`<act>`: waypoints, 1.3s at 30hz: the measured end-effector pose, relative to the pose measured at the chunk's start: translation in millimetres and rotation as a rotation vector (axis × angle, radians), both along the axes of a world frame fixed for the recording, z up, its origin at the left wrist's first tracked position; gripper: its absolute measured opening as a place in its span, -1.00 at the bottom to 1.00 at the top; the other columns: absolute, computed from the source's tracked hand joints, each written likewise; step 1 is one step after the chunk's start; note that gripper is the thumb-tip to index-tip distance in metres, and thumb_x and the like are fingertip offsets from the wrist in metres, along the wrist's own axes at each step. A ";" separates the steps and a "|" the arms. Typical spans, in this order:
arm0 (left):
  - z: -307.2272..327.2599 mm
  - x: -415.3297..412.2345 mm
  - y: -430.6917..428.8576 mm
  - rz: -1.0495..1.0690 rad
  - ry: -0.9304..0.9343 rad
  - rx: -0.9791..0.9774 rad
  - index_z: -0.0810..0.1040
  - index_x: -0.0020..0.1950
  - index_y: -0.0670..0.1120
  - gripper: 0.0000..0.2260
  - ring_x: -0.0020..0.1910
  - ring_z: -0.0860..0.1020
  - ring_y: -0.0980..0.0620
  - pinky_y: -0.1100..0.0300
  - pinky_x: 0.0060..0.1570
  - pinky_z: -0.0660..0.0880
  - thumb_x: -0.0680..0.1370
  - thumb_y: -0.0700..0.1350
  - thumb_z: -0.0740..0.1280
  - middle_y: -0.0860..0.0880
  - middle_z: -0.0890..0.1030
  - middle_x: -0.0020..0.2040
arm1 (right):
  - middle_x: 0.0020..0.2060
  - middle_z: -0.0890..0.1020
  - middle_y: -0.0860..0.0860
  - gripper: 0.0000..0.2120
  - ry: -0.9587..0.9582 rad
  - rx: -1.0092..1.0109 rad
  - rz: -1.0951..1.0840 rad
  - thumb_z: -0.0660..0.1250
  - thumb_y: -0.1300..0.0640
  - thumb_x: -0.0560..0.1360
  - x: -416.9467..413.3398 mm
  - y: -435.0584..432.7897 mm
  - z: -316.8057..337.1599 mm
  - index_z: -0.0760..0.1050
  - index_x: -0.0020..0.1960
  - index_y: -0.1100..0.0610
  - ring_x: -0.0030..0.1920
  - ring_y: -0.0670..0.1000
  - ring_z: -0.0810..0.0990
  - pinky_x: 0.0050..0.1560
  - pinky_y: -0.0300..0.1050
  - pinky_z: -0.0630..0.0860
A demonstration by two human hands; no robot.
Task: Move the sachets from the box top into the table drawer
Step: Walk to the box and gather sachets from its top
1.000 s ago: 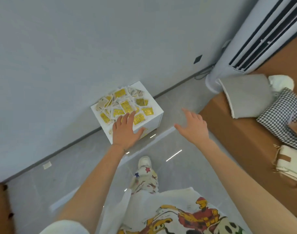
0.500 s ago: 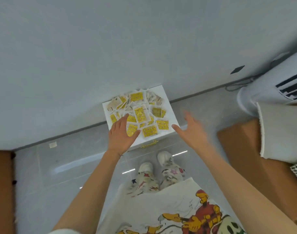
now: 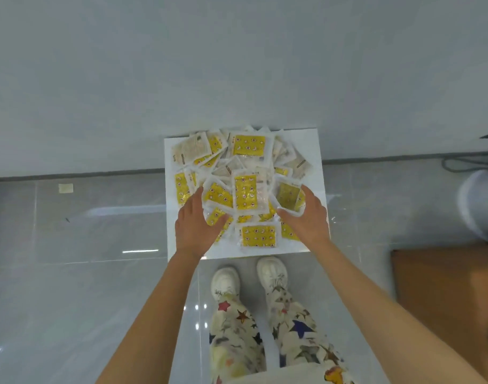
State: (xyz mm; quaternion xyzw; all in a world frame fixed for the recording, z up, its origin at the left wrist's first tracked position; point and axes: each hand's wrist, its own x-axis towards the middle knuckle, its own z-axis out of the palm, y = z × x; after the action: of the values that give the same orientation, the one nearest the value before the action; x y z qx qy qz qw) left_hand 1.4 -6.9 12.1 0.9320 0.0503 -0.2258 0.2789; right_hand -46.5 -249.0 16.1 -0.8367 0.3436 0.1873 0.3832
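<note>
Now both hands have come onto the box: the left hand and right hand cup the near sachets from either side, fingers spread, apparently not yet closed on any. Gathering starts; no drawer shows.

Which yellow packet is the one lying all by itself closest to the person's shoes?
Find the white box top against the wall, covered in yellow sachets. Look at its near edge, between the left hand and right hand. The sachet lies flat and sideways there, fully uncovered, unlike the overlapping heap behind it.
</note>
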 end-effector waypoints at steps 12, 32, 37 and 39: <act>-76.0 -30.3 19.5 0.073 0.090 0.210 0.04 0.55 -0.01 -0.06 0.46 0.16 -0.24 -0.28 0.26 0.35 0.35 0.20 0.48 -0.16 0.11 0.53 | 0.53 0.05 0.11 0.09 0.045 -0.119 0.019 0.53 -0.19 0.27 6.0 -1.2 -85.1 -0.06 0.56 0.00 0.49 0.21 0.06 0.36 0.25 0.22; -86.1 -34.6 35.4 0.124 0.111 0.276 0.20 0.47 -0.08 -0.13 0.33 0.19 -0.22 -0.24 0.17 0.42 0.29 0.08 0.57 -0.17 0.23 0.38 | 0.46 0.21 0.19 0.02 -0.127 -0.219 0.246 0.58 -0.06 0.27 -24.5 -38.3 -99.5 0.08 0.54 0.12 0.44 0.23 0.20 0.41 0.18 0.19; -86.9 -31.5 33.8 0.122 0.120 0.278 0.24 0.43 -0.09 -0.16 0.34 0.19 -0.22 -0.23 0.16 0.43 0.28 0.07 0.58 -0.18 0.21 0.39 | 0.42 0.26 0.15 -0.07 -0.156 -0.318 -0.045 0.57 -0.13 0.26 -69.4 3.3 -81.4 0.20 0.47 0.12 0.42 0.17 0.22 0.40 0.24 0.24; -88.5 -33.2 35.3 0.114 0.119 0.278 0.23 0.45 -0.09 -0.15 0.40 0.13 -0.22 -0.22 0.22 0.40 0.29 0.08 0.57 -0.17 0.14 0.46 | 0.42 0.27 0.15 -0.02 -0.106 -0.298 0.066 0.55 -0.22 0.22 -93.5 25.3 -83.6 0.18 0.46 0.10 0.41 0.17 0.23 0.39 0.25 0.26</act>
State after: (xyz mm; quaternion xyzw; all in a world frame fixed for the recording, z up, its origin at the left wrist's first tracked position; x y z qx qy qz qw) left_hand -31.8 28.4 -76.4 0.9423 0.1503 -0.2554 0.1560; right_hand -140.0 -223.7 -67.5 -0.9037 0.3194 0.1024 0.2661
